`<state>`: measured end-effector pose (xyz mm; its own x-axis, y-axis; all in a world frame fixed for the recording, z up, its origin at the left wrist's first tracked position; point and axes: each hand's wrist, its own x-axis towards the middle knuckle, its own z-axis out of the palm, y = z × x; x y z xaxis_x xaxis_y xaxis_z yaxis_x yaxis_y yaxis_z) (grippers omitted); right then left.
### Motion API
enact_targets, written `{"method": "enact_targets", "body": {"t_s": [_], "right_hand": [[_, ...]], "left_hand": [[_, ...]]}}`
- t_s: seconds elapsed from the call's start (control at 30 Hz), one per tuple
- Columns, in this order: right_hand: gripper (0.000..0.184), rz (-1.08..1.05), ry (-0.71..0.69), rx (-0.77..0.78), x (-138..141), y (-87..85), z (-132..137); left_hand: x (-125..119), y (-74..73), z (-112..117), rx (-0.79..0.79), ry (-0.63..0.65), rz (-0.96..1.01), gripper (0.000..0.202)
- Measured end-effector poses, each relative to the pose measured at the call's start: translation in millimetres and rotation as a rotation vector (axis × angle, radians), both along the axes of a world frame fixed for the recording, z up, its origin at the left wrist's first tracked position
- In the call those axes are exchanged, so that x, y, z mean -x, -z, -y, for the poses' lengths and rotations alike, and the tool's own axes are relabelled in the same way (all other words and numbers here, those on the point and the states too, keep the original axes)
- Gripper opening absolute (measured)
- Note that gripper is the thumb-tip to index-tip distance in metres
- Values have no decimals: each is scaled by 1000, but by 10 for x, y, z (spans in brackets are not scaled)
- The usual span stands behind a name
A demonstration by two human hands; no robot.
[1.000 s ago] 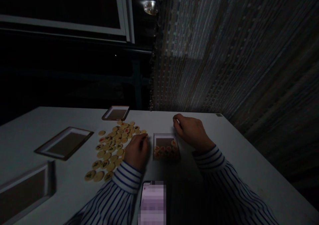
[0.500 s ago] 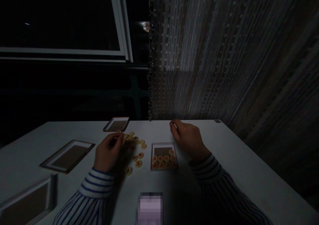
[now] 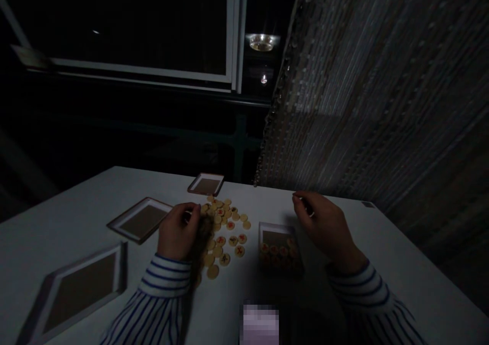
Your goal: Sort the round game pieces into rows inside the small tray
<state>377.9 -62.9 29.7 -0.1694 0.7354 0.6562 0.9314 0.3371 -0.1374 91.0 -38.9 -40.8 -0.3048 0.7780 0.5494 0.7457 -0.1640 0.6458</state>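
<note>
My left hand (image 3: 179, 232) hovers at the left edge of a loose pile of round Chinese chess pieces (image 3: 219, 212), some marked in red, some in dark ink. Its fingers are curled with thumb and forefinger close together; anything in them is hidden. To the right of the pile lies a shallow open box (image 3: 275, 229) with rows of red-marked pieces in its near part, partly in shadow. Beyond the box's right side, my right hand (image 3: 324, 225) is held with thumb and fingertips drawn together. Whether it pinches a piece I cannot make out.
Three more shallow trays lie on the white table (image 3: 382, 263): one at the far edge (image 3: 206, 184), one left of my left hand (image 3: 141, 221), one at the near left (image 3: 82, 291). A bead curtain (image 3: 344, 105) hangs beyond the table. A pixelated patch covers the bottom centre.
The view has turned, so the table things sit farther right in it. My left hand has drawn leftward from the pile, uncovering more pieces. My right hand stays by the box, fingers still together.
</note>
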Motion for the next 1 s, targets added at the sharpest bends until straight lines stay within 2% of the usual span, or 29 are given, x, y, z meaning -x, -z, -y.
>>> {"method": "enact_targets", "body": {"t_s": [0.13,0.27,0.47,0.63,0.83,1.0], "right_hand": [[26,55,-71,83,254,4,-55],[29,126,-125,147,448,80,-115],[31,224,-98,247,420,183,-171],[32,302,-99,337,425,231,-205],[28,435,-264,517,597,469,-246],[26,497,-383,513,659,656,-239]], "left_hand": [[-19,43,-8,0,40,-10,28],[-48,74,-10,13,96,-42,29],[-119,105,-6,44,175,-121,27],[-114,125,-14,48,174,-138,29],[-151,185,-31,89,244,-175,30],[-235,238,-24,130,363,-329,26]]}}
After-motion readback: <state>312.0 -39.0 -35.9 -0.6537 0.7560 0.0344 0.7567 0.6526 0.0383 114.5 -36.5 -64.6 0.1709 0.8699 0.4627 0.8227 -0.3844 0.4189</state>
